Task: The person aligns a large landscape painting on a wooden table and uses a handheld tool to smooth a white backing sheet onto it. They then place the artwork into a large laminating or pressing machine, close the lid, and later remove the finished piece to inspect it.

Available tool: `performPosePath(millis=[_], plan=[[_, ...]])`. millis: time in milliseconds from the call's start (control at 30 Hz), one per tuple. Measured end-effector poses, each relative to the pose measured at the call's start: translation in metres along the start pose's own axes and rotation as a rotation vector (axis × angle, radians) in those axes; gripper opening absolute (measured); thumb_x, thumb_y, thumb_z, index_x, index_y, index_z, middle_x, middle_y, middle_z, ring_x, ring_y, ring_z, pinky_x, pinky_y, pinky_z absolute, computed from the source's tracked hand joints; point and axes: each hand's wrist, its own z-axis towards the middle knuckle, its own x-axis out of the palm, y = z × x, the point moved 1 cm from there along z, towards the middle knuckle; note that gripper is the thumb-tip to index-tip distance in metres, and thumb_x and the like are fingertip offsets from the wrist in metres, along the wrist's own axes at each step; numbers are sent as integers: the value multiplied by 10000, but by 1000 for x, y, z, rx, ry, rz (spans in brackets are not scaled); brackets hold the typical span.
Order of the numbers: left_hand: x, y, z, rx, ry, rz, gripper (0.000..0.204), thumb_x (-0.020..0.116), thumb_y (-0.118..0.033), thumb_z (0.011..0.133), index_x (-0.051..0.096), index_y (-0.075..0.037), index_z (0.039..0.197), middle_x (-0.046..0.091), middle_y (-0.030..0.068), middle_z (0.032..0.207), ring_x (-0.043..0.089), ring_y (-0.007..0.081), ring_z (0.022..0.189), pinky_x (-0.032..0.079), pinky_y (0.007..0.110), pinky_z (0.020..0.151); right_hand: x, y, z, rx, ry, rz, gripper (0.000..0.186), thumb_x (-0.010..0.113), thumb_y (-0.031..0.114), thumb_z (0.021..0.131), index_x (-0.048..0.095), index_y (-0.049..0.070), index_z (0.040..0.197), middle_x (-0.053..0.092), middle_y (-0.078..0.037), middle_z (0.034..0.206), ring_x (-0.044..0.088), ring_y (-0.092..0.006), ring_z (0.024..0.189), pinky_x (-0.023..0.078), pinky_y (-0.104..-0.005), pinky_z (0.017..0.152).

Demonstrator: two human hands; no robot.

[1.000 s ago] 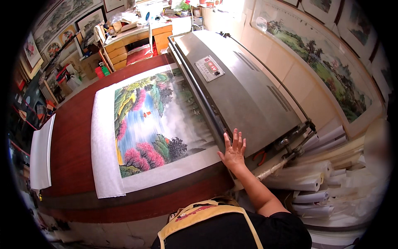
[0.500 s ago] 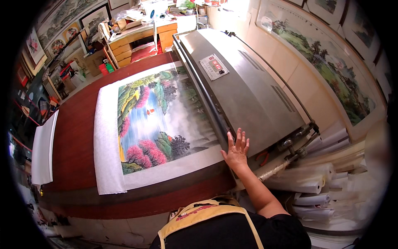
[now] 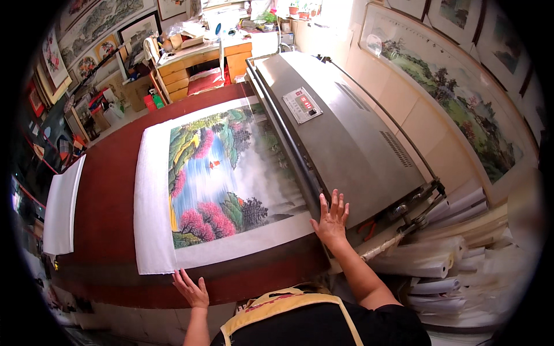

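A landscape painting (image 3: 216, 155) with pink trees and a blue waterfall lies flat on the dark red table (image 3: 109, 190). White paper (image 3: 154, 219) borders it, and its right side passes beneath the front bar of a large grey machine (image 3: 352, 150). My right hand (image 3: 332, 222) rests with spread fingers on the machine's near corner, beside the bar, and holds nothing. At the table's near edge, my left hand (image 3: 191, 290) has its fingers apart. Its fingertips are at the paper's lower left corner; I cannot tell whether they touch it.
A control panel (image 3: 302, 105) is set into the machine's top. White sheets (image 3: 62, 205) hang over the table's far left end. Several paper rolls (image 3: 427, 262) are stacked at the right. A wooden desk (image 3: 173, 75) with clutter stands behind, and framed pictures line the walls.
My left hand has come into view from below, reaching the paper's lower left corner. My right hand stays on the machine. The whole view has shifted slightly.
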Motion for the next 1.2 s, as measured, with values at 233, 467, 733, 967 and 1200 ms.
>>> performPosePath(millis=[233, 467, 733, 967, 1200], plan=[[16, -2, 1, -127, 81, -2, 674, 533, -387, 1000, 323, -88, 1566, 234, 182, 1633, 195, 418, 1509, 167, 609, 1210, 0, 0, -1, 11, 14, -14, 1003, 802, 416, 810, 219, 153, 1583, 95, -211, 1641, 80, -415, 1526, 111, -603, 1210], [14, -4, 2, -120, 168, 43, 557, 529, -335, 1010, 424, -165, 1531, 333, 116, 1617, 243, 374, 1506, 164, 593, 1214, 0, 1, -2, 17, 24, -34, 1000, 804, 410, 811, 223, 152, 1582, 101, -207, 1641, 84, -407, 1528, 117, -596, 1213], [20, 0, 0, -121, 149, 45, 553, 534, -332, 1006, 433, -172, 1525, 349, 109, 1610, 279, 350, 1499, 158, 583, 1218, -1, 2, -2, 17, 37, -19, 993, 801, 406, 810, 231, 149, 1581, 110, -210, 1642, 88, -407, 1529, 111, -587, 1217], [16, -3, 2, -136, 156, 13, 540, 538, -327, 1001, 456, -169, 1511, 362, 107, 1603, 289, 349, 1495, 168, 580, 1215, 0, 1, -2, 19, 35, -7, 998, 803, 405, 807, 231, 143, 1582, 122, -216, 1639, 98, -414, 1524, 113, -588, 1214], [15, -3, 1, -125, 147, 18, 537, 538, -322, 1000, 459, -168, 1509, 370, 106, 1598, 296, 349, 1492, 176, 579, 1213, -2, 1, -2, 3, 27, -10, 1005, 815, 380, 795, 235, 141, 1580, 123, -220, 1634, 117, -417, 1517, 134, -577, 1214]])
